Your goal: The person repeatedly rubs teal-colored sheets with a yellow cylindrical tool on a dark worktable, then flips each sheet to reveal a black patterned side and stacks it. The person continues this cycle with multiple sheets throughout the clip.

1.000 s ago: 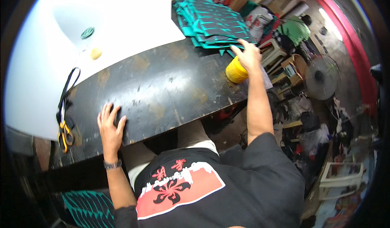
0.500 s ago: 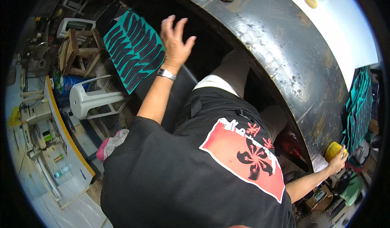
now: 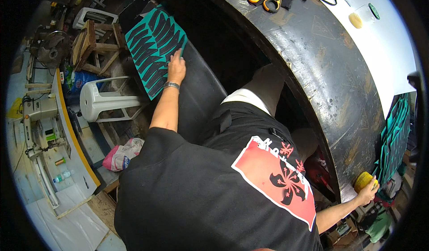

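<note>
My left hand [image 3: 176, 67] is at the right edge of a teal sheet [image 3: 154, 94] with rows of curved black pieces on it. The fingers are closed at that edge, which looks slightly raised there; the fingertips are partly hidden. The sheet lies on a dark surface [image 3: 199, 72] to my left. Far to the right, my right hand [image 3: 368, 193] is closed around a yellow rounded thing [image 3: 363, 181] at the corner of the black worktable [image 3: 313, 72]. What kind of thing it is does not show clearly.
Orange-and-black scissors [image 3: 271, 0] and a jar [image 3: 370, 12] lie on the table. More teal sheets [image 3: 393, 139] hang over its right end. At left stand a white plastic stool [image 3: 96, 101], a wooden stool [image 3: 100, 47] and a sewing machine [image 3: 38, 110] on its bench.
My left hand came down from above, spread in the air, onto the teal sheet's right edge and closed there. My right hand still holds the yellow thing at the table corner.
</note>
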A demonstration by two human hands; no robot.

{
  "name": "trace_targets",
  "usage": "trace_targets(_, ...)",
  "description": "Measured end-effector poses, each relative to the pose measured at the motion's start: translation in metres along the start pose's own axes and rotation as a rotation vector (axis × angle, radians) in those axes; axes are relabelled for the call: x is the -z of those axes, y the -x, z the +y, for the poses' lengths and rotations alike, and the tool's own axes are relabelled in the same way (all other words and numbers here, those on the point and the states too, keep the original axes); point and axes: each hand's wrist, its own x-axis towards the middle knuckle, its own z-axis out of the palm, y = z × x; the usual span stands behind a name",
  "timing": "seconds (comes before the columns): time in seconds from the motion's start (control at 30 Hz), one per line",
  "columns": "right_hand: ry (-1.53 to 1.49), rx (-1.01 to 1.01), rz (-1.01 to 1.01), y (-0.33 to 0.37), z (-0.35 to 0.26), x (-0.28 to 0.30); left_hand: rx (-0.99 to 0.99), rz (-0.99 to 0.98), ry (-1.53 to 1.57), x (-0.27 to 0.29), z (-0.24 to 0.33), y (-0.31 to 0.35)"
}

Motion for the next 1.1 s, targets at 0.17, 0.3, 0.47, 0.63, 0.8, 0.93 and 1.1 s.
trace_targets(0.17, -0.038, 0.021, 0.031, 0.004, -0.001, -0.002, 0.185, 0.512, 0.137, 0.087, 0.031, -0.03)
trace_targets(0.3, -0.011, 0.035, 0.041, 0.004, 0.001, -0.007, -0.177, 0.615, 0.819, 0.175, 0.117, -0.018)
trace_targets(0.47, 0.05, 0.052, 0.035, 0.006, -0.002, -0.01, -0.395, 0.633, 1.447, 0.22, 0.261, 0.036)
trace_targets(0.63, -0.069, 0.093, 0.121, 0.024, -0.014, 0.0, -0.906, 0.495, 0.75, 0.146, 0.358, 0.104)
trace_targets(0.8, -0.149, 0.107, 0.169, 0.043, -0.034, 0.016, -1.301, -0.244, 0.672, 0.034, 0.479, 0.154)
trace_targets(0.93, -0.165, 0.053, 0.128, 0.051, -0.043, 0.024, -0.896, -0.876, 0.877, -0.05, 0.537, 0.203)
trace_targets(1.1, -0.127, 0.061, 0.145, 0.055, -0.045, 0.022, -1.01, -1.227, 0.717, -0.074, 0.513, 0.154)
